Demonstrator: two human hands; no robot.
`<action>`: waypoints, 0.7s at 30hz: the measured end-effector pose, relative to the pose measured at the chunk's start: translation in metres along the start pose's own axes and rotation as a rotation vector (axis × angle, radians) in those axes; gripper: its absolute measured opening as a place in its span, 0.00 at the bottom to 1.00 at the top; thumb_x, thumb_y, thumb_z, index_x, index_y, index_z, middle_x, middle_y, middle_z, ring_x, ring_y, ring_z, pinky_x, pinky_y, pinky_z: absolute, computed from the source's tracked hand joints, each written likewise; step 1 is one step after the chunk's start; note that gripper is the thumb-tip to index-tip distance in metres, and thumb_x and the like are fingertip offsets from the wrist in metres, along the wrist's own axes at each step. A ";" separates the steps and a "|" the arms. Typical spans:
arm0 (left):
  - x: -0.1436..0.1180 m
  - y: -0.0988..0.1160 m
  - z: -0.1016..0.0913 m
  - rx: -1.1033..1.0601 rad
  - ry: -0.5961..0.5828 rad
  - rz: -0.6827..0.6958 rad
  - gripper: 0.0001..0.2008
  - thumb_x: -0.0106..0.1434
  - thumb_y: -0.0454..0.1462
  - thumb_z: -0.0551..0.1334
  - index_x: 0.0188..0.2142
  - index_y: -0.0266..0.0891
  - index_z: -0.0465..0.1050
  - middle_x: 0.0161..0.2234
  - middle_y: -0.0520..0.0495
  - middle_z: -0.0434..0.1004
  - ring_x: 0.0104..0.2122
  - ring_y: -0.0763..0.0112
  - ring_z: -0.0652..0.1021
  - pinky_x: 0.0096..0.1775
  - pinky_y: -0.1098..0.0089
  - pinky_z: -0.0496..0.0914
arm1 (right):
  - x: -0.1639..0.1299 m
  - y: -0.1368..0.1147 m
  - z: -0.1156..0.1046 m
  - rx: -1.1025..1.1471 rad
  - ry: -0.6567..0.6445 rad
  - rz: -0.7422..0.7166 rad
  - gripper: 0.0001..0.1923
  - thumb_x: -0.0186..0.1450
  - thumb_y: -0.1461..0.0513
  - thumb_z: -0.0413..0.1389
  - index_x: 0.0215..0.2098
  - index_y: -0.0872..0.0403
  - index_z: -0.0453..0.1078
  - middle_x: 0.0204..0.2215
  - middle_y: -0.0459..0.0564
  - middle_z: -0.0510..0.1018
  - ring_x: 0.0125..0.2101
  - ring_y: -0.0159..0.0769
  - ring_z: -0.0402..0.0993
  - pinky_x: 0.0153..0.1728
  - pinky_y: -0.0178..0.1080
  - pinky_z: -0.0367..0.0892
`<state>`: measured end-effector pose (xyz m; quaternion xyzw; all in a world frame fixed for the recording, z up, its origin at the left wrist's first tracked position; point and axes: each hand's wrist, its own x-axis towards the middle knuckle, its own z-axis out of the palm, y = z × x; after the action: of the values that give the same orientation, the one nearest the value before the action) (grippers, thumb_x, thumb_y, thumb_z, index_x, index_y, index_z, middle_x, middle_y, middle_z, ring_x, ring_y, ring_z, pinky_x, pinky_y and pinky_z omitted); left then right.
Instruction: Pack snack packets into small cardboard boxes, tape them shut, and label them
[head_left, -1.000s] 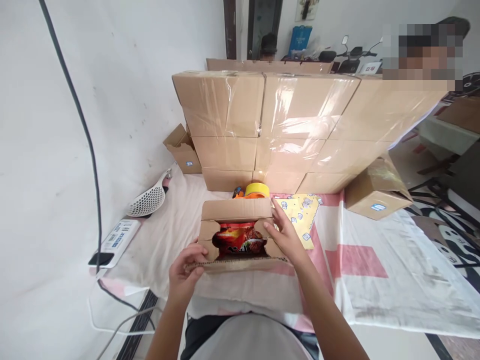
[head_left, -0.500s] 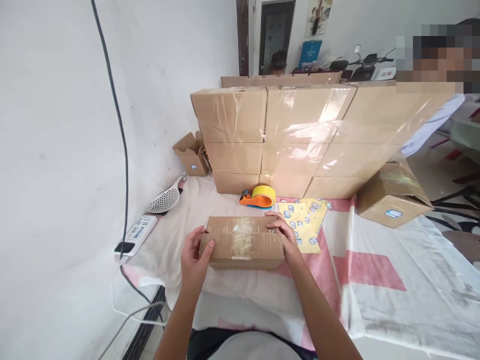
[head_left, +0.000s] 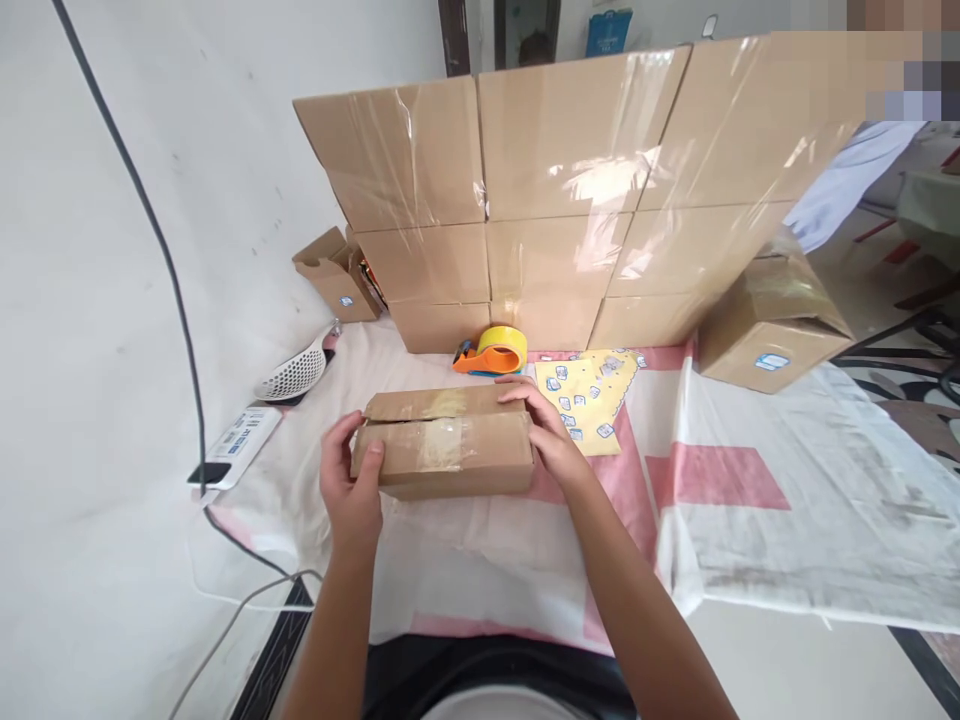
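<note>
A small cardboard box (head_left: 480, 450) with clear tape across its middle seam lies on the cloth in front of me. My left hand (head_left: 351, 475) grips its left end, thumb on the top and fingers round the far side. At the right end my right hand (head_left: 551, 430) holds it, with fingers over the far top edge. The top seam gapes a little on the left. Just behind the box stands an orange tape dispenser (head_left: 491, 352) with a yellow roll. Yellow paper with printed blue-edged labels (head_left: 577, 400) lies to the right of it.
Taped-together cartons (head_left: 555, 200) form a wall behind. A taped box (head_left: 772, 330) stands right, an opened small box (head_left: 341, 275) left. By the wall are a white perforated object (head_left: 296, 372), a white power strip (head_left: 244, 445) and a cable (head_left: 161, 235). A person's sleeve (head_left: 847, 185) shows behind.
My view has tipped downward, so the cartons look taller. Both hands still hold the box, now slightly turned, and its seam gapes more on the left.
</note>
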<state>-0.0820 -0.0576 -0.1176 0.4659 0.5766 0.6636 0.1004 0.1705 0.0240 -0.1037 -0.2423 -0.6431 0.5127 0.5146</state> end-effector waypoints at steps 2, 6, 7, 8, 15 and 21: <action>0.000 0.000 0.002 -0.023 0.009 0.028 0.21 0.65 0.40 0.66 0.57 0.45 0.72 0.63 0.44 0.69 0.64 0.57 0.68 0.67 0.57 0.61 | 0.000 0.001 0.001 0.014 0.014 -0.016 0.15 0.60 0.63 0.51 0.44 0.47 0.73 0.59 0.48 0.68 0.63 0.47 0.61 0.64 0.47 0.54; 0.002 0.000 0.005 -0.089 -0.078 0.026 0.18 0.66 0.35 0.61 0.55 0.46 0.75 0.67 0.48 0.66 0.68 0.57 0.65 0.69 0.55 0.58 | -0.002 0.003 0.003 0.016 0.018 -0.064 0.11 0.67 0.55 0.51 0.43 0.48 0.72 0.57 0.49 0.68 0.61 0.48 0.62 0.63 0.48 0.54; 0.003 0.000 0.005 -0.099 -0.104 0.021 0.16 0.66 0.35 0.60 0.51 0.45 0.78 0.66 0.48 0.68 0.68 0.57 0.65 0.69 0.55 0.58 | -0.002 0.003 0.003 -0.003 0.010 -0.066 0.11 0.67 0.54 0.53 0.44 0.47 0.72 0.57 0.49 0.68 0.61 0.48 0.62 0.63 0.48 0.54; 0.004 0.000 0.006 -0.108 -0.121 0.019 0.14 0.65 0.34 0.59 0.47 0.44 0.79 0.64 0.48 0.71 0.67 0.57 0.66 0.68 0.55 0.59 | -0.003 0.003 0.003 -0.022 0.004 -0.062 0.11 0.66 0.53 0.55 0.45 0.47 0.71 0.57 0.49 0.67 0.60 0.48 0.62 0.63 0.48 0.54; 0.005 -0.003 0.009 -0.174 -0.073 0.038 0.09 0.62 0.34 0.59 0.35 0.41 0.80 0.59 0.47 0.76 0.63 0.55 0.71 0.66 0.53 0.61 | -0.005 0.002 0.008 -0.077 0.038 -0.054 0.14 0.59 0.62 0.54 0.44 0.47 0.69 0.53 0.49 0.68 0.58 0.47 0.64 0.62 0.49 0.55; 0.005 -0.009 0.013 -0.175 -0.033 0.055 0.09 0.62 0.34 0.59 0.32 0.41 0.79 0.56 0.45 0.79 0.61 0.54 0.73 0.66 0.52 0.61 | -0.009 0.003 0.020 -0.046 0.195 0.006 0.21 0.57 0.65 0.52 0.48 0.46 0.72 0.67 0.47 0.60 0.70 0.47 0.50 0.68 0.51 0.49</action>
<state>-0.0787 -0.0432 -0.1241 0.4820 0.5014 0.7063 0.1320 0.1548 0.0094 -0.1087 -0.3046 -0.6009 0.4732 0.5677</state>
